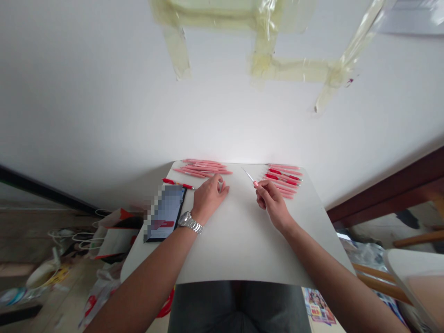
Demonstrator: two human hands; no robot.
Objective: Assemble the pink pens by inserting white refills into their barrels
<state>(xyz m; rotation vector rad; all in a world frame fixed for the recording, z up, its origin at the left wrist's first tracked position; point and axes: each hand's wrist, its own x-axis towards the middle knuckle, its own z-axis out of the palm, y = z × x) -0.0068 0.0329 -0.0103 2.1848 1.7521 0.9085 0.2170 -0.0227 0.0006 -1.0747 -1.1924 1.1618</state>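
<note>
My right hand [272, 201] is closed, pinching a slim pen refill [249, 176] that points up and left, with a small pink piece at my fingertips. My left hand [210, 195], a silver watch on its wrist, has its fingers curled toward the thumb; whether something small sits between them I cannot make out. Just beyond it lies a pile of pink pens [201, 167]. A red pen [178, 183] rests left of that hand. Right of my right hand, pink pens [282, 166] lie in a row with red pens [284, 178] among them.
A tablet or phone [165, 212] with a blurred screen lies at the left edge of the white table [239, 254]. The table's far edge meets a white wall [222, 115] with yellowed tape. Bags [114, 236] and cables crowd the floor at left; a white chair [412, 273] stands at right.
</note>
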